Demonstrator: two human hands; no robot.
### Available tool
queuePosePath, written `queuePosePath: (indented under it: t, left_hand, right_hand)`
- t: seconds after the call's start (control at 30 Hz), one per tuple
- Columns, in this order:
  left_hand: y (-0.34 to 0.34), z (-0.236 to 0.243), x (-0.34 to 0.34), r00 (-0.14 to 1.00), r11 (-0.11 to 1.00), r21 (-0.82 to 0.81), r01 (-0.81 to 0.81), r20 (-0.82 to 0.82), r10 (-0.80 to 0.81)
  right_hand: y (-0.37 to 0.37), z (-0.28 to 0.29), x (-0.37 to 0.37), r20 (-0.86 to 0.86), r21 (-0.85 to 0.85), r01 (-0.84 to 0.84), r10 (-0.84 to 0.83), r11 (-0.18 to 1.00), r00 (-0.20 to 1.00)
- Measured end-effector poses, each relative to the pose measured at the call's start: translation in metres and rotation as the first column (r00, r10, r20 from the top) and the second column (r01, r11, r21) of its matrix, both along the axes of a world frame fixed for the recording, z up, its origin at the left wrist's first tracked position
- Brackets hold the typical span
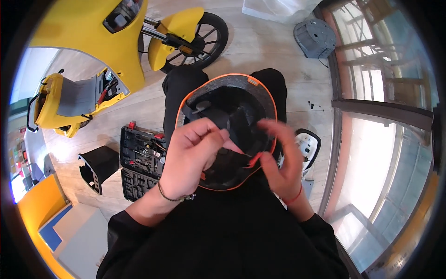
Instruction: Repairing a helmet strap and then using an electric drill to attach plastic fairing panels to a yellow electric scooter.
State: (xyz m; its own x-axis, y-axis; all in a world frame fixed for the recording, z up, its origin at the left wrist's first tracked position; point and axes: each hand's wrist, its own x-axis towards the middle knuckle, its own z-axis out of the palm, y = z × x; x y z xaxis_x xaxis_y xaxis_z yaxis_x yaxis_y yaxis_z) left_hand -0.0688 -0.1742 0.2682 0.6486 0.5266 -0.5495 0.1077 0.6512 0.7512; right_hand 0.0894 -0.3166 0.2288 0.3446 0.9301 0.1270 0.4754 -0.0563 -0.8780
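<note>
A helmet (272,100) with an orange rim rests hollow side up between my knees, its grey and black lining showing. Over its opening, the fingers of my left hand (195,149) are curled into a pinch at a black chin strap (239,123); the exact grip is partly hidden by the fingers. A small red buckle piece (254,160) lies between the two hands. My right hand (284,162) is at the helmet's right side, blurred by motion, with thumb and fingers apart. Its thumb is close to the red piece; whether it touches cannot be made out.
An open tool case (141,160) and a black plastic bin (98,167) sit on the left floor. A yellow scooter (93,42) stands beyond. To the right are a white, black-rimmed part (306,149), small dark screws (312,105), a grey housing (315,38) and glass doors (367,162).
</note>
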Motion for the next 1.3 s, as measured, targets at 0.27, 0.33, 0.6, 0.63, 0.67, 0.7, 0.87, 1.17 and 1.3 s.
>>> queuePosePath:
  t: [0.27,0.33,0.6,0.63,0.67,0.7,0.87,1.17,1.3]
  left_hand:
    - [0.005,-0.014,0.022,0.998,0.998,0.033,0.056,0.015,-0.057]
    - [0.003,-0.016,0.021,0.998,0.997,0.048,0.055,0.0,-0.056]
    - [0.008,-0.033,-0.006,0.999,0.939,0.344,0.017,-0.035,-0.006]
    - [0.004,-0.037,-0.01,1.0,0.937,0.35,-0.006,0.009,0.003]
    - [0.002,-0.04,-0.013,0.999,0.934,0.356,-0.015,0.044,-0.001]
    - [0.001,-0.04,-0.018,0.997,0.932,0.358,0.051,0.029,-0.066]
    - [0.002,-0.044,-0.03,0.952,0.858,0.417,0.3,-0.069,-0.299]
    - [-0.002,-0.054,-0.037,0.972,0.887,0.442,0.132,0.116,-0.202]
    - [-0.002,-0.052,-0.038,0.968,0.866,0.478,0.145,0.114,-0.225]
  right_hand:
    - [-0.001,0.008,-0.041,-0.445,-0.025,0.083,-0.086,0.996,0.892]
    - [0.004,0.006,-0.041,-0.442,-0.069,0.08,-0.102,0.994,0.891]
    - [0.009,0.001,-0.032,-0.934,-0.097,-0.152,-0.038,0.984,0.355]
    - [0.01,-0.002,-0.033,-0.961,-0.075,-0.171,-0.025,0.982,0.276]
    - [0.011,-0.004,-0.034,-0.969,-0.091,-0.19,-0.042,0.978,0.245]
    - [0.012,-0.006,-0.034,-0.977,-0.092,-0.208,-0.048,0.974,0.206]
    - [0.016,-0.007,-0.037,-0.983,-0.162,-0.253,-0.133,0.954,0.127]
    - [0.011,-0.006,-0.033,-0.967,-0.077,-0.348,0.015,0.934,0.253]
    - [0.011,-0.003,-0.03,-0.956,-0.086,-0.386,0.032,0.919,0.291]
